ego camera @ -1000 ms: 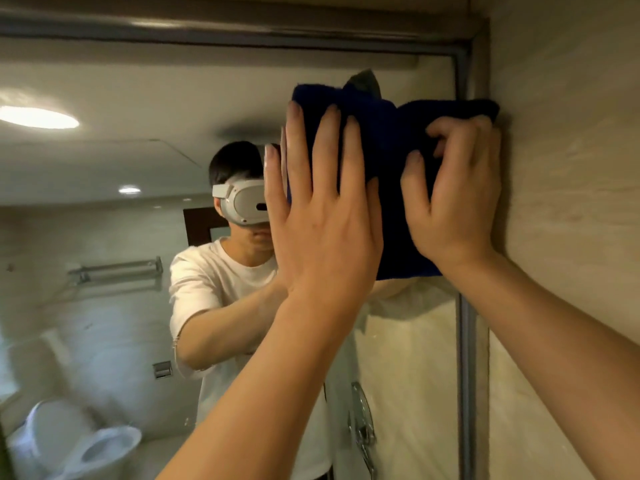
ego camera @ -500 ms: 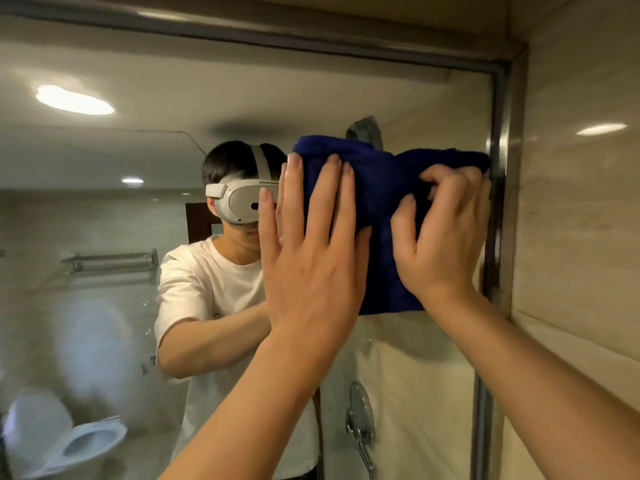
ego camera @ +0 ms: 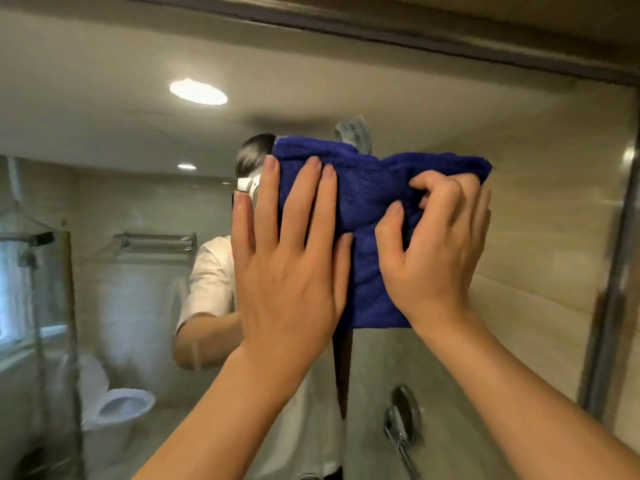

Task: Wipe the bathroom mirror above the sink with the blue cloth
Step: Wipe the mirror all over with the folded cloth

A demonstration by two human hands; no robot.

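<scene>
A folded blue cloth (ego camera: 367, 192) lies flat against the bathroom mirror (ego camera: 536, 237), in the upper middle of the glass. My left hand (ego camera: 291, 265) presses the cloth's left part with straight, spread fingers; its little finger lies on bare glass. My right hand (ego camera: 436, 251) presses the cloth's right part, fingers curled and bunching the fabric. The cloth's lower edge hangs between my wrists. The sink is out of view.
The mirror's dark metal frame (ego camera: 613, 306) runs down the right side and along the top. A tiled wall (ego camera: 632, 410) stands right of it. The reflection shows a person in a white shirt, a toilet (ego camera: 117, 407), a towel rack (ego camera: 156, 240) and a shower valve (ego camera: 403, 420).
Both hands and the cloth have slid left and down, away from the mirror's top right corner and frame. The hold on the cloth is unchanged.
</scene>
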